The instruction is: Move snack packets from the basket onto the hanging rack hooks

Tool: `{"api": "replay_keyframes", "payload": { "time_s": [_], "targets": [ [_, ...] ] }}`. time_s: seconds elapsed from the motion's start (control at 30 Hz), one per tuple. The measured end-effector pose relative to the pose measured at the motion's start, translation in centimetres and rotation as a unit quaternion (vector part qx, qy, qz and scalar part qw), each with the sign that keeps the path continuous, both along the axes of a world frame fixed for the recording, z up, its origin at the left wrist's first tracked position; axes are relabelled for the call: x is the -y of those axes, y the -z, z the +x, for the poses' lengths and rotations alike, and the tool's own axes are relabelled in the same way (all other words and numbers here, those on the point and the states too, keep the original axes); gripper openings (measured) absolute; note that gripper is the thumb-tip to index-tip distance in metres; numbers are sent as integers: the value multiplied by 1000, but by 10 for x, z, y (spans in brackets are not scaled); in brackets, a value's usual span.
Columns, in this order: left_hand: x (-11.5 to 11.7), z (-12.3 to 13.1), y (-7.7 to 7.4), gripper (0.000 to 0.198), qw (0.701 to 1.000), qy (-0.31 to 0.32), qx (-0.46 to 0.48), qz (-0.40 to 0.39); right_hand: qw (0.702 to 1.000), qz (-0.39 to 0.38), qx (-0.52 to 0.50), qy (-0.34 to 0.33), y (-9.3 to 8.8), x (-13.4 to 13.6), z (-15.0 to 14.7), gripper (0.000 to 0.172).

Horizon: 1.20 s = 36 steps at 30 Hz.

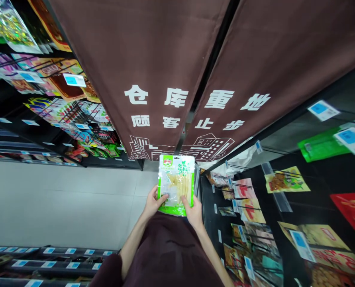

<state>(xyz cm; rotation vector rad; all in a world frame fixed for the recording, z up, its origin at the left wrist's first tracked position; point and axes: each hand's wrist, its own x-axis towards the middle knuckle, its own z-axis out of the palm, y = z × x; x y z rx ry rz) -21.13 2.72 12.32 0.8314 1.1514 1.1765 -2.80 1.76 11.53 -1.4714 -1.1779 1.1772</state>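
A green and white plastic snack packet (177, 179) is held up in front of my body, its printed front facing me. Pale stick-like food shows through its clear window. My left hand (153, 201) grips the lower left edge, thumb across the front. On the lower right edge my right hand (193, 209) has the same hold, thumb pressed on the front. The fingers behind the packet are hidden.
Brown curtains (141, 48) with white lettering hang just ahead, a narrow gap between them. Hook racks of snack bags (246, 209) stand on the right. Shelves with packets (72, 113) line the left. Pale tiled floor (75, 199) lies left of me, with a low shelf (57, 263) behind it.
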Motion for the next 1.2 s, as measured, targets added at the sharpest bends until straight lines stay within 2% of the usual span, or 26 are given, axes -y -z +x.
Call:
{"api": "replay_keyframes", "payload": {
  "time_s": [0.2,0.33,0.6,0.73,0.93,1.2],
  "targets": [
    [-21,-2,-12,50,999,-29,-29,-19,998,-20,-19,-51,-1,0,3,46],
    [-26,-1,-16,48,998,-7,-53,-32,994,-44,-70,-67,-5,-5,5,49],
    [-22,2,-7,49,997,25,-59,-48,995,-69,-76,-13,2,-12,3,45],
    [-19,0,-3,50,997,33,-56,-49,994,-74,-74,-16,5,-14,0,40],
    [-19,-7,0,50,997,34,-60,-40,992,-74,-99,-36,4,-16,-2,44],
    [-18,-7,2,51,995,37,-75,-55,990,-79,-107,-41,10,-13,-1,47]
  ]
}}
